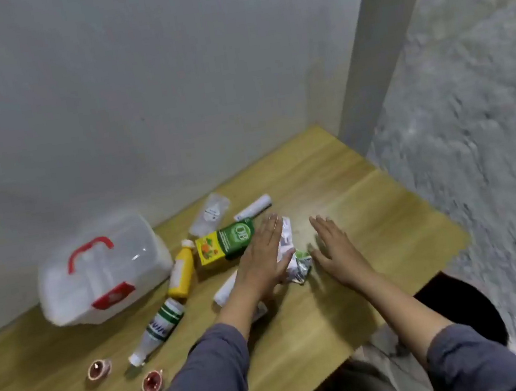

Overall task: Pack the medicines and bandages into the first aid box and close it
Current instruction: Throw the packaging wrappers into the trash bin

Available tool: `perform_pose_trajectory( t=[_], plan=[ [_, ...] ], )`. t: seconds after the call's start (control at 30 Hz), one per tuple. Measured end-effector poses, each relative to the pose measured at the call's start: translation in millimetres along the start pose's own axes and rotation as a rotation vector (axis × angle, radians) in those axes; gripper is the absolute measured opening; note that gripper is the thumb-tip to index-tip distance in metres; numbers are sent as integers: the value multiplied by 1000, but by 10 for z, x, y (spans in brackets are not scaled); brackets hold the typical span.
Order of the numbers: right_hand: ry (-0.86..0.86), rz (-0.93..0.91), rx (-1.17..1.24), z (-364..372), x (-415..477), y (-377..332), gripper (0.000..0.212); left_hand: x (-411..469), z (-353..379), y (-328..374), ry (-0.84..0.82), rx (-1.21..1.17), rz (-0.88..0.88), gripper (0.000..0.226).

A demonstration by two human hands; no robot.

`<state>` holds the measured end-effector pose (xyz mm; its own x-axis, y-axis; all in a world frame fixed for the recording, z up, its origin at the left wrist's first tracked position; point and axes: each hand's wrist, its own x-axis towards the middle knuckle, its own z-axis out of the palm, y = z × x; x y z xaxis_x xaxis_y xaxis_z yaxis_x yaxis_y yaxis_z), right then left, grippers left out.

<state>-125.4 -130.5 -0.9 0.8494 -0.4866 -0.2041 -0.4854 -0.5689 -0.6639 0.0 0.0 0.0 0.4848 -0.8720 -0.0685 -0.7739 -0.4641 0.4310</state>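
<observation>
**Packing not started: box shut, both hands flat over the pile**

Far left, the first aid box [101, 270] sits on the wooden surface [368, 213] against the wall: translucent white, red handle on top, red latch at the front, lid down. Nothing packed as far as I can see (walls are cloudy, can't check inside).

Just right of the box: a yellow bottle [182, 272] lying down, and nearer the front edge a white bottle with green bands [160, 325], also on its side. Two small red-lined cups [99, 370] sit near the front edge, apart from the supplies. Next over, a green-and-yellow carton [225, 244]; behind it a clear packet [210, 213] and a white tube [253, 208].

The left hand [263, 254] is spread flat, fingers straight, palm down over a white bandage roll [226, 287] and crumpled wrappers [295, 256]. It's holding nothing; may be resting on them, hard to tell. The right hand [335, 247] is also open and flat, empty, just right of the wrappers.

Judgement: still at the opening step, gathering or sizing up the loose items. The next move calls for releasing the red latch and lifting the lid (likely one hand steadying the box), since nothing goes in until it's open.
</observation>
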Motion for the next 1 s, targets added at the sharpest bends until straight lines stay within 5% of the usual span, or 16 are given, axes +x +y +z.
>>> perform_pose_trajectory(
  t=[0.13,0.33,1.0],
  plan=[
    [-96,-4,-9,283,-100,146,55,111,180,-62,-81,-18,-38,58],
    [39,-33,48,499,-81,165,49,134,258,-216,-198,-44,-142,57],
    [272,176,455,595,-48,-57,42,230,202,-284,-41,-568,-360,70]
  ],
)
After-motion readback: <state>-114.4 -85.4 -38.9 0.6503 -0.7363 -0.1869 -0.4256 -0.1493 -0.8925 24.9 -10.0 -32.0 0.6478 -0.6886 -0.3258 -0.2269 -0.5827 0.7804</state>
